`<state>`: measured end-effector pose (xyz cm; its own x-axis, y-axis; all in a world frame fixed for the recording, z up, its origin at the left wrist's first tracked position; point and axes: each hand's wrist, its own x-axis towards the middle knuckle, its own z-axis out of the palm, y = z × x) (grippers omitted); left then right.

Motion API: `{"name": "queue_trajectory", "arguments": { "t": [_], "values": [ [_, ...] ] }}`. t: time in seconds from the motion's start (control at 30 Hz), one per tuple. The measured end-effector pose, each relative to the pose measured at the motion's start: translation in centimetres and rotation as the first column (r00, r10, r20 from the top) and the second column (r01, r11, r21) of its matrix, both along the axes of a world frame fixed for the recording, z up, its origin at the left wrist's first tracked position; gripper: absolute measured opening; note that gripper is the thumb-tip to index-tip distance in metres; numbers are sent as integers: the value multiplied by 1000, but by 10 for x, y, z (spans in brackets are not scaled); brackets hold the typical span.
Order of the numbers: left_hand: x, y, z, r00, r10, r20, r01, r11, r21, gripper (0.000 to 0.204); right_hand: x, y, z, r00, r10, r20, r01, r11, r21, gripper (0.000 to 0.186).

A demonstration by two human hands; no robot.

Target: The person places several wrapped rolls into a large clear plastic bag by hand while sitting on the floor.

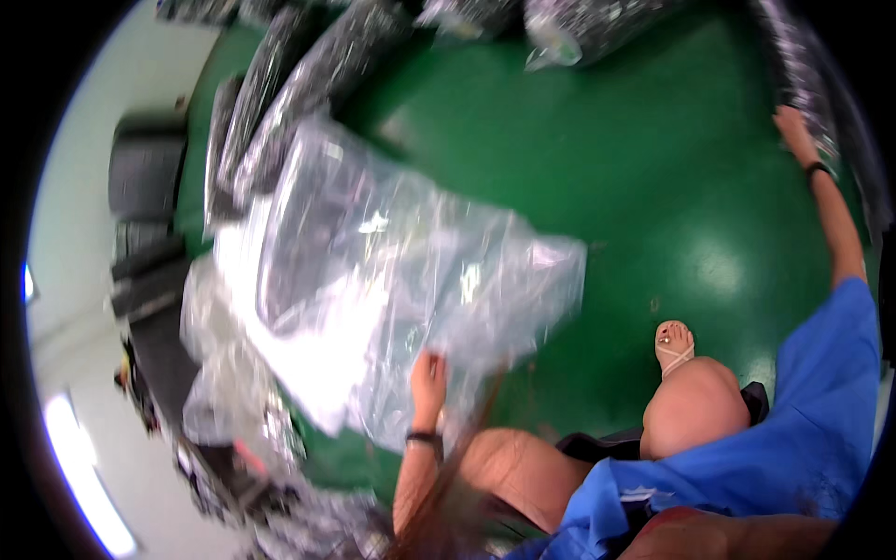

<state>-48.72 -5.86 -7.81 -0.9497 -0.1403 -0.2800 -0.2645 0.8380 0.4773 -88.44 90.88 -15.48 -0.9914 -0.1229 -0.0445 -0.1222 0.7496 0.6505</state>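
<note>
The left hand (428,381), fingers curled, is at the near edge of a large clear plastic sheet (420,247); blur hides whether they pinch it, so I cannot tell how firm that grip is. The right hand (795,133) reaches far out to the right, its fingers against a dark plastic-wrapped roll (793,58), and whether they close on it cannot be told either. The clear sheet lies spread in front of the person, left of the middle, glossy and creased, over the green floor (653,177). Beyond its far left corner, long wrapped bundles (317,84) lie side by side, with more wrapped pieces (597,33) farther off. To its left sit crumpled plastic (229,392) and a dark block (147,173) near the pale wall (89,224)
</note>
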Motion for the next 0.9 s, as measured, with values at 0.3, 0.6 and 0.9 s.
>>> {"name": "queue_trajectory", "arguments": {
  "t": [0.3,0.6,0.9],
  "values": [
    [-134,117,173,948,231,220,-310,506,805,6,21,-165,64,773,535,340,-350,808,-473,15],
    [-155,146,216,936,263,235,-291,200,935,9,164,-523,178,583,738,-339,-154,-310,-938,18],
    [-148,143,238,981,121,151,-187,393,900,15,292,-740,112,69,994,-87,512,-110,-852,12]
  ]
}}
